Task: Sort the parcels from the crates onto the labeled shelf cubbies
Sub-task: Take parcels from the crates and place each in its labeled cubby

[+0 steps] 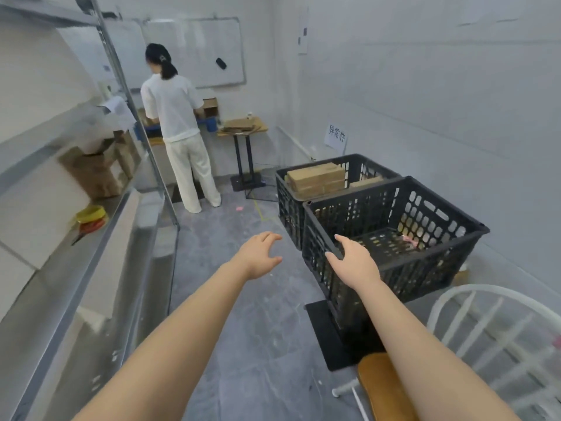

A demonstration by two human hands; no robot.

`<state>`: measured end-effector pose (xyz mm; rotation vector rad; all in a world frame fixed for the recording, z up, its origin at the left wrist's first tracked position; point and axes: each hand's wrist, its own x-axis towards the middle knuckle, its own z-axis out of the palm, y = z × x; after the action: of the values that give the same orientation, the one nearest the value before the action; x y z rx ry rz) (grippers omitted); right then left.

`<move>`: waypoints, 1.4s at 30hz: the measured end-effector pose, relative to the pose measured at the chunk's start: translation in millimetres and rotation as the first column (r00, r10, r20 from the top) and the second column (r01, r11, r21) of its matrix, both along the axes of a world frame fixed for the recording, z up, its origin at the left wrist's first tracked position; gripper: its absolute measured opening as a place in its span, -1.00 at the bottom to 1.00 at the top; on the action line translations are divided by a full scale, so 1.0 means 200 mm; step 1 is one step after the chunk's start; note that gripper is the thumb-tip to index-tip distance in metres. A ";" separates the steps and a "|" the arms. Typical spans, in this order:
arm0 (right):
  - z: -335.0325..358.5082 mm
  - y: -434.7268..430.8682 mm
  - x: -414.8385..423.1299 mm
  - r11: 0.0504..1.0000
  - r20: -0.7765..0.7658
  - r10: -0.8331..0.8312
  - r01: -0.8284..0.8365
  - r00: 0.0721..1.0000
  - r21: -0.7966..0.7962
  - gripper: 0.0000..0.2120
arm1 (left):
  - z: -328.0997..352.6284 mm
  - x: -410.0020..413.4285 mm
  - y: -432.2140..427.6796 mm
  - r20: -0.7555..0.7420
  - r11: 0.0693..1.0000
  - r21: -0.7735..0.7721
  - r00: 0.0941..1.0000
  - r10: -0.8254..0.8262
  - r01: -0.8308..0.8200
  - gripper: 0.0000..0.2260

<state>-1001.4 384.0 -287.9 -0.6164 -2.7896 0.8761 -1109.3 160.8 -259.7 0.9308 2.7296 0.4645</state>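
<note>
Reaching both arms forward here: the right hand (pixel 355 264) is at the near-left rim of the near crate (pixel 425 278), fingers spread and not wrapped round anything, though I can't tell if it actually touches the rim. The left hand (pixel 261 258) hovers over the floor just left of that crate, fingers loose and apart, holding nothing. The cardboard parcels (pixel 315 177) sit stacked in the far crate (pixel 287 205) right behind it. The metal shelf (pixel 79 299) runs well off to its left.
</note>
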 end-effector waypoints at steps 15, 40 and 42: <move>-0.03 0.41 -1.68 0.981 -0.066 -0.186 0.181 0.980 -0.072 -0.45 | -0.06 -1.80 0.51 -0.002 0.993 0.011 0.993 -0.119 0.119 -0.46; -0.42 0.71 -2.85 0.742 0.079 -0.598 0.588 0.798 -0.322 -0.46 | -0.45 -3.14 1.46 0.199 0.866 -0.012 0.850 -0.487 0.499 -0.50; -0.44 0.68 -2.87 0.737 0.087 -0.602 0.595 0.793 -0.321 -0.47 | -0.47 -3.16 1.47 0.157 0.847 0.023 0.835 -0.528 0.531 -0.51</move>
<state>-1575.8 519.4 -375.9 -1.4448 -2.1693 1.1743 -1742.0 454.6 -354.4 1.5069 2.1920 0.3750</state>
